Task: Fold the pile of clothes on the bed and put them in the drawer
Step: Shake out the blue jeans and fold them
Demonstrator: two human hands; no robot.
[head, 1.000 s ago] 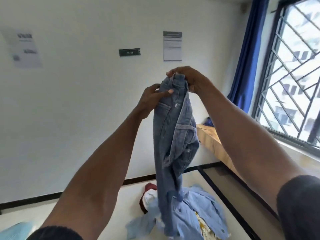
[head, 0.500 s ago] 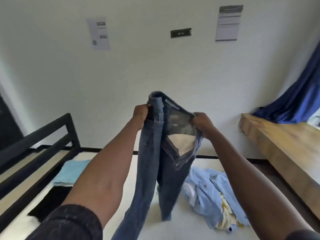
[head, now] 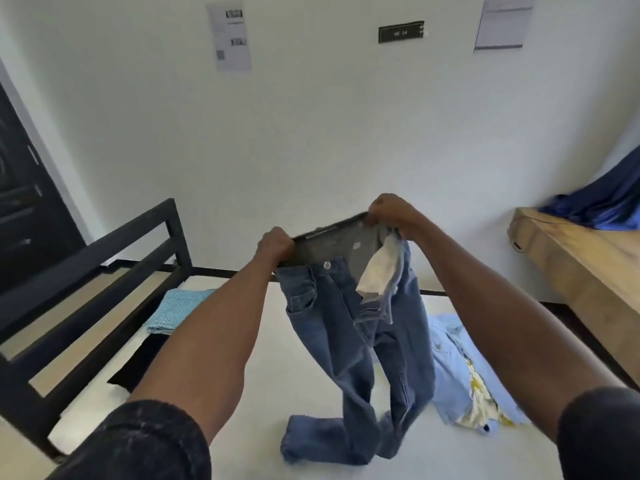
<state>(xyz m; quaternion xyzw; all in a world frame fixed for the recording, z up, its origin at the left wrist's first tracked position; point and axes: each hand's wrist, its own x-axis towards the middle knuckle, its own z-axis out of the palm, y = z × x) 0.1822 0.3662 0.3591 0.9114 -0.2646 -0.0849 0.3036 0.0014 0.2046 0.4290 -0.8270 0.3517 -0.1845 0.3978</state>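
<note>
- Jeans (head: 360, 341) are held up above the bed (head: 263, 393) by the waistband, which is stretched out between both hands.
- Left hand (head: 275, 245) has its grip curled tight round the left end of the waistband.
- Right hand (head: 389, 211) has its grip pinched round the right end, slightly higher than the left.
- Fly is open; a white pocket lining (head: 375, 271) hangs out near the right side.
- Legs hang down, and the cuffs are crumpled on the mattress.
- Light blue shirt (head: 460, 368) lies in a loose heap on the bed, just right of the jeans.
- Folded teal cloth (head: 180, 308) lies at the bed's far left, with a black garment (head: 142, 362) just beside it.
- Black bed frame (head: 104, 258) stands along the left.
</note>
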